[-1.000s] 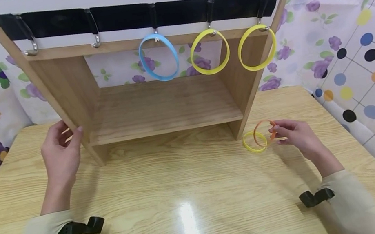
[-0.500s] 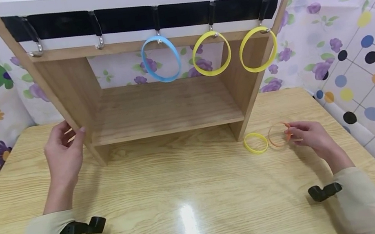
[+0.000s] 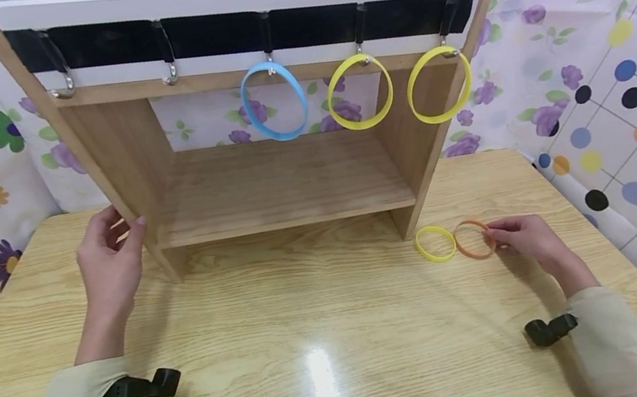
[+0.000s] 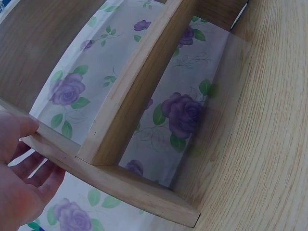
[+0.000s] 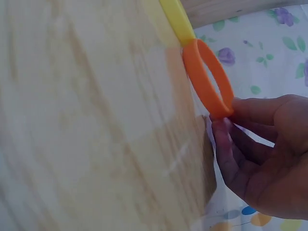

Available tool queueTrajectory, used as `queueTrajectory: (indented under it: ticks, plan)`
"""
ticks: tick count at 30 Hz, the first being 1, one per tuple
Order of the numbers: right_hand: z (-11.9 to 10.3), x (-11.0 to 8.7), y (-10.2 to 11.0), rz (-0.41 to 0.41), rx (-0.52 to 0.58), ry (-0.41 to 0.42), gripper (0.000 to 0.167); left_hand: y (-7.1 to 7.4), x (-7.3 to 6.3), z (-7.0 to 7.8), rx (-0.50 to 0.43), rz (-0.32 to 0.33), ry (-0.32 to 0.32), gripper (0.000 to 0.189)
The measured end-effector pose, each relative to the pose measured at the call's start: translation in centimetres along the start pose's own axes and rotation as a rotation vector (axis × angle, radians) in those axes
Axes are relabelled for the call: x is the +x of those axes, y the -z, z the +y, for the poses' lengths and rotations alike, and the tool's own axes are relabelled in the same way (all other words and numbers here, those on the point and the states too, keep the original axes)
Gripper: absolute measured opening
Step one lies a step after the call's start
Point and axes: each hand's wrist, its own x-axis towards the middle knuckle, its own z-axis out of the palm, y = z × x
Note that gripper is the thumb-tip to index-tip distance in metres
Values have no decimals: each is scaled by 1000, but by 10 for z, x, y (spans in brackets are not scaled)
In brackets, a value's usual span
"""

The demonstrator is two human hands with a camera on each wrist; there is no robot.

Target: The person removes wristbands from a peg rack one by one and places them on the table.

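Observation:
An orange wristband (image 3: 474,240) lies at the tabletop beside a yellow wristband (image 3: 435,244), right of the wooden shelf's foot. My right hand (image 3: 526,241) pinches the orange band's right edge between thumb and fingers; the right wrist view shows the orange band (image 5: 208,79) in that pinch, its far end against the yellow one. My left hand (image 3: 112,261) grips the left side panel of the wooden shelf (image 3: 291,223), thumb in front and fingers behind. From the shelf's hooks hang a blue wristband (image 3: 248,105) and two yellow ones, the middle yellow band (image 3: 332,99) and the right yellow band (image 3: 468,78).
Two bare metal hooks, the far-left hook (image 3: 64,86) and its neighbour (image 3: 170,76), sit on the black strip left of the blue band. Floral sheeting (image 3: 534,50) covers the wall behind. The wood-grain table (image 3: 243,351) stretches in front of the shelf.
My right hand has moved right and lowered the orange band from over the yellow one to the tabletop beside it. The left hand keeps its grip on the panel.

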Motion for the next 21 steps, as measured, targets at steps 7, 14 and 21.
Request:
queueTrajectory:
  ticks: [7, 14, 21]
  plan:
    - [4, 2, 0, 24, -49, 3, 37, 0, 0, 0, 5, 3, 0, 36]
    - [-6, -3, 0, 78, -133, 42, 41, 1, -1, -1, 2, 7, 6, 36]
    - [-45, -18, -12, 142, -243, 150, 43, 0, 0, 0, -2, -6, 13, 37]
